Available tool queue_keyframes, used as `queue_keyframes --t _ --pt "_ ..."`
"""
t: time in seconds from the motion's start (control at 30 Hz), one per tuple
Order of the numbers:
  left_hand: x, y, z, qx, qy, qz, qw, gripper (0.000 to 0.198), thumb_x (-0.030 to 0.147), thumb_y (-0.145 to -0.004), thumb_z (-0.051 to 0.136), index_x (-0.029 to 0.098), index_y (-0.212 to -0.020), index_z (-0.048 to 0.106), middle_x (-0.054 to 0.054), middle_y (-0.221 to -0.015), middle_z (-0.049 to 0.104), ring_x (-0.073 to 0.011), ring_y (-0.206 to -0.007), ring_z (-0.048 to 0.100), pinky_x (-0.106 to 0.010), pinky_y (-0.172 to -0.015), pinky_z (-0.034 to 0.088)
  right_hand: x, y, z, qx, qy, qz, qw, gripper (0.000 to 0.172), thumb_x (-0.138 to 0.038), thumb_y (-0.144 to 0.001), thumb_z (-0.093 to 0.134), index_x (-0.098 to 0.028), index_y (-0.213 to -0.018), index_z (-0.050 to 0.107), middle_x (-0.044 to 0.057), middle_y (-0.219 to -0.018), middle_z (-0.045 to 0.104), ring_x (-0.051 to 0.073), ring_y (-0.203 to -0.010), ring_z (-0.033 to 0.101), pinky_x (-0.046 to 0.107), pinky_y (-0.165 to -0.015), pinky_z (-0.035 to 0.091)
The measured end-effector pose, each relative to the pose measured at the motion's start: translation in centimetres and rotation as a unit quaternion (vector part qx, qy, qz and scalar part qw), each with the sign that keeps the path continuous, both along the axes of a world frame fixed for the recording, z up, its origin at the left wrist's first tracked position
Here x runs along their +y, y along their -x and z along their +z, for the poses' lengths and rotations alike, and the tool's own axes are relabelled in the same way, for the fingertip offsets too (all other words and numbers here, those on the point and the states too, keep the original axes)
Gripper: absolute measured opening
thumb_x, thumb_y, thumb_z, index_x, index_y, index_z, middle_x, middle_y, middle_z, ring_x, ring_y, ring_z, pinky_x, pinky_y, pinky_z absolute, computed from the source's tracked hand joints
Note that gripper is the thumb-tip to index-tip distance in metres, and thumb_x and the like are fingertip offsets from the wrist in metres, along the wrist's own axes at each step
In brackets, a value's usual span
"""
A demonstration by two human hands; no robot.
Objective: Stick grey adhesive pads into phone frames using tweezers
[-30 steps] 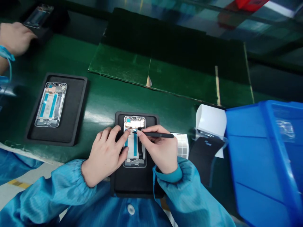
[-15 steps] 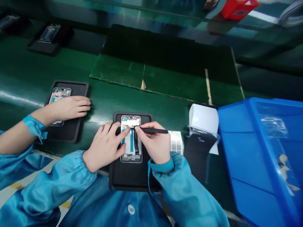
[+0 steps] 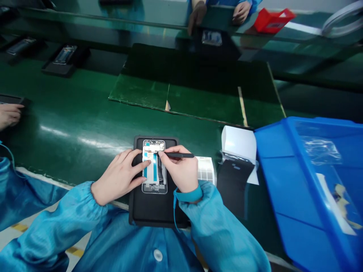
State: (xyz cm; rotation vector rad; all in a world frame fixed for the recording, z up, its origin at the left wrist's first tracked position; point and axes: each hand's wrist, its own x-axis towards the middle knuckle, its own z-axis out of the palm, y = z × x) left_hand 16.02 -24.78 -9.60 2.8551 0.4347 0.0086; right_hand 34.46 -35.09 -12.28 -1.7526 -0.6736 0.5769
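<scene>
An opened phone frame (image 3: 154, 166) with blue strips lies in a black tray (image 3: 154, 207) at the near edge of the green belt (image 3: 85, 121). My left hand (image 3: 119, 177) rests on the tray, fingers spread, the fingertips pressing the frame's left side. My right hand (image 3: 181, 172) pinches a thin black tool (image 3: 178, 155), whose tip touches the upper part of the frame.
A sheet of small white labels (image 3: 206, 170) lies right of the tray, then a black pouch with white paper (image 3: 239, 158) and a blue bin (image 3: 314, 181). A co-worker's hand (image 3: 8, 113) is at the left edge. Other trays (image 3: 64, 60) and hands (image 3: 241, 11) sit farther back.
The co-worker's hand and the tray with a second phone at the left have gone off to the left edge. My hands stay on the frame; the view has tilted up.
</scene>
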Motion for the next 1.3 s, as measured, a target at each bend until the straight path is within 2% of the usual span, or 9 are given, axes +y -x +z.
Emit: queue_keyframes --t 0.27,0.5,0.6,0.7,0.8,0.93,1.07,1.3 --pt "-0.4 -1.0 0.0 -0.005 -0.034 0.045 0.998 0.044 0.039 -0.096 0.052 0.019 -0.135 0.054 -0.013 -0.131 0.053 -0.0315 -0.119 0.047 -0.048 -0.098 0.045 0.1 0.0 0.3 0.003 0.001 0.005 1.0 0.017 -0.033 -0.076 0.077 -0.02 -0.078 0.066 0.001 -0.071 0.069 0.017 -0.063 0.068 0.028 -0.061 0.057" --pt "-0.1 -1.5 0.3 0.019 -0.08 0.008 0.997 0.046 0.041 -0.096 0.053 0.021 -0.137 0.055 -0.015 -0.129 0.052 -0.0337 -0.117 0.047 -0.049 -0.096 0.044 0.1 0.0 0.4 0.006 0.006 0.004 1.0 0.017 -0.033 -0.076 0.076 -0.019 -0.079 0.067 0.002 -0.073 0.071 0.018 -0.064 0.069 0.028 -0.061 0.058" --pt "0.9 -0.9 0.6 0.028 -0.057 -0.028 0.998 0.045 0.043 -0.096 0.053 0.022 -0.136 0.056 -0.014 -0.134 0.049 -0.0325 -0.118 0.047 -0.049 -0.099 0.044 0.1 0.0 0.3 0.006 0.003 0.004 1.0 0.016 -0.033 -0.076 0.076 -0.019 -0.079 0.067 0.002 -0.073 0.071 0.018 -0.065 0.069 0.028 -0.062 0.058" --pt "2.1 -0.2 1.1 0.027 -0.002 -0.059 0.998 0.041 0.045 -0.095 0.054 0.027 -0.132 0.059 -0.011 -0.141 0.045 -0.0313 -0.124 0.044 -0.049 -0.103 0.043 0.1 0.0 0.5 0.011 0.003 0.004 1.0 0.016 -0.033 -0.076 0.076 -0.019 -0.078 0.067 0.003 -0.074 0.071 0.018 -0.066 0.069 0.029 -0.062 0.059" --pt "2.4 -0.1 1.4 0.02 0.033 -0.06 0.997 0.038 0.047 -0.095 0.053 0.028 -0.127 0.062 -0.01 -0.142 0.045 -0.0306 -0.125 0.044 -0.049 -0.104 0.043 0.1 0.1 0.6 0.012 0.001 0.004 1.0 0.016 -0.033 -0.075 0.076 -0.02 -0.077 0.067 0.002 -0.073 0.071 0.018 -0.065 0.069 0.029 -0.062 0.059" --pt "1.5 -1.0 1.2 0.009 -0.003 -0.026 1.0 0.046 0.046 -0.094 0.055 0.024 -0.135 0.056 -0.013 -0.132 0.052 -0.0306 -0.116 0.049 -0.049 -0.097 0.046 0.1 0.0 0.5 0.006 0.004 0.003 1.0 0.017 -0.034 -0.075 0.076 -0.019 -0.078 0.067 0.003 -0.073 0.071 0.018 -0.065 0.069 0.029 -0.061 0.058" --pt "0.8 -1.6 0.8 0.024 -0.04 -0.014 0.999 0.058 0.049 -0.09 0.06 0.023 -0.141 0.05 -0.017 -0.13 0.051 -0.0335 -0.114 0.05 -0.051 -0.094 0.047 0.1 0.0 0.2 0.001 -0.003 0.006 1.0 0.017 -0.035 -0.076 0.075 -0.02 -0.078 0.067 0.002 -0.073 0.071 0.019 -0.064 0.069 0.03 -0.062 0.058" --pt "2.5 -0.4 0.7 0.025 0.035 -0.06 0.997 0.052 0.049 -0.088 0.063 0.037 -0.138 0.053 -0.012 -0.143 0.039 -0.0337 -0.126 0.045 -0.052 -0.1 0.044 0.1 0.0 0.2 -0.004 -0.013 0.014 1.0 0.017 -0.035 -0.075 0.075 -0.02 -0.078 0.066 0.002 -0.071 0.07 0.019 -0.063 0.068 0.029 -0.061 0.057"
